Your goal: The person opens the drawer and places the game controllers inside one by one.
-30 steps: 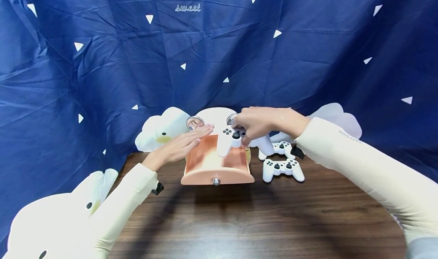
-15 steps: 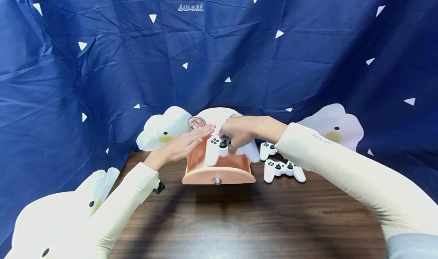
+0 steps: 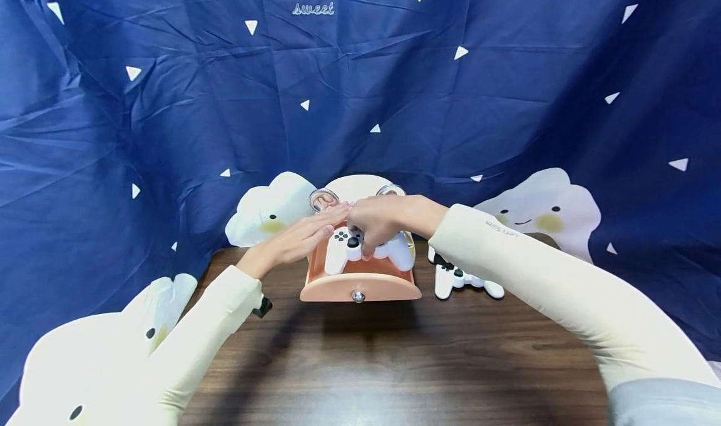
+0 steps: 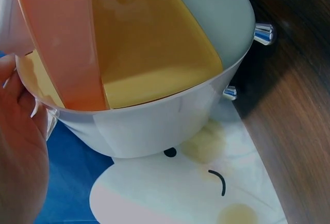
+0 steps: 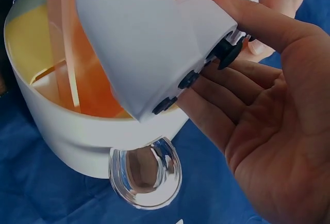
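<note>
The white controller (image 3: 337, 256) is pinched beneath the right hand (image 3: 378, 221) over the orange drawer (image 3: 338, 288), long axis roughly along its front edge; the left hand (image 3: 298, 236) is held straight-fingered by its left edge.

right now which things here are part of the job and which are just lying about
Seemingly part of the job:
white controller, held by the right hand over the open orange drawer
white cabinet, with the left hand at its edge
perhaps the other controllers, one mostly hidden

Probably just around:
cloud figures
blue curtain
</note>
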`<state>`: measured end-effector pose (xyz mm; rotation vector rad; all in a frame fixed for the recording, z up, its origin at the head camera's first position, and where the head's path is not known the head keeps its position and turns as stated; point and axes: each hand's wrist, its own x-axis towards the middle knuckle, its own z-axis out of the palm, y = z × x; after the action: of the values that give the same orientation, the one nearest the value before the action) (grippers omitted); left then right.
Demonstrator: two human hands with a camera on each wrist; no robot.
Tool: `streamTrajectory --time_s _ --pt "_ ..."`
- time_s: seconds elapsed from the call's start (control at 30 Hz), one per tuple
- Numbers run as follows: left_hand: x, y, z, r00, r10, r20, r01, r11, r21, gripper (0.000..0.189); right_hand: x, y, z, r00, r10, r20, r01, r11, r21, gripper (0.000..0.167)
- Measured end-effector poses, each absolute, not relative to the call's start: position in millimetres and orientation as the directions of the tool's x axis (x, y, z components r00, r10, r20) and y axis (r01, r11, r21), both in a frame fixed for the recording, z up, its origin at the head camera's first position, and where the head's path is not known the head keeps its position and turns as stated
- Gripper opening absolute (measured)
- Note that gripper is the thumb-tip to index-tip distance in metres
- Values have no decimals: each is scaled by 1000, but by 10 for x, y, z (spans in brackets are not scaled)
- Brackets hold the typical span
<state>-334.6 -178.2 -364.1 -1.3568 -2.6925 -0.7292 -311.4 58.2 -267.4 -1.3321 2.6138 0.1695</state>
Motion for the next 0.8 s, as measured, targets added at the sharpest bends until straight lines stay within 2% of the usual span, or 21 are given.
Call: streamTrajectory --time_s 0.37,0.8 --pt "-3360 -1766 -3634 -613 752 240 772 506 385 54 -3210 502 -2811 -577 -766 -284 -788 613 -54 24" --pt "-3379 -1776 -3634 -612 753 241 772 503 388 54 -3263 474 -2909 -609 -743 -278 -764 643 -45 33"
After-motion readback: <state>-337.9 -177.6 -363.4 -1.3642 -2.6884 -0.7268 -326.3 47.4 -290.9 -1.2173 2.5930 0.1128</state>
